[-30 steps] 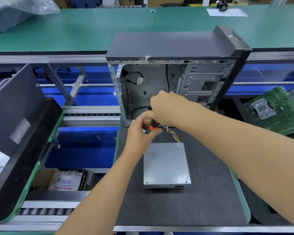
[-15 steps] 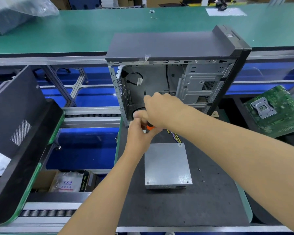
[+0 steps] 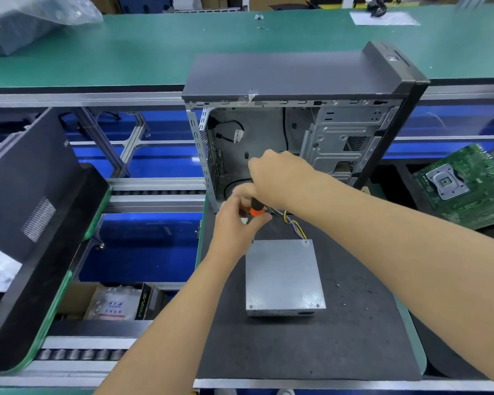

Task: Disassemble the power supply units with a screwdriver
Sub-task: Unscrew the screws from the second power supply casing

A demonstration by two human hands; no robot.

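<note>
**Both hands bunched at the case mouth, PSU flat on the mat**

Hardly anything has been shifted since the earlier frames: both hands are kept at the same spot, nudged slightly toward the case opening.

Head view, all relative to the open computer case (image 3: 297, 132): the screwdriver (image 3: 256, 208), black and orange handled, is gripped by the right hand (image 3: 280, 178) just in front of the case's lower edge. Its tip is hidden. The left hand (image 3: 237, 223) is curled in right beside it, something small and white apparently pinched; what exactly can't be told. The power supply unit (image 3: 283, 276) is lying flat on the dark mat (image 3: 311, 352), nearer than the case, with its coloured wires (image 3: 293, 223) run back toward the hands. A green motherboard (image 3: 465, 186) is seen off to the case's right.
</note>
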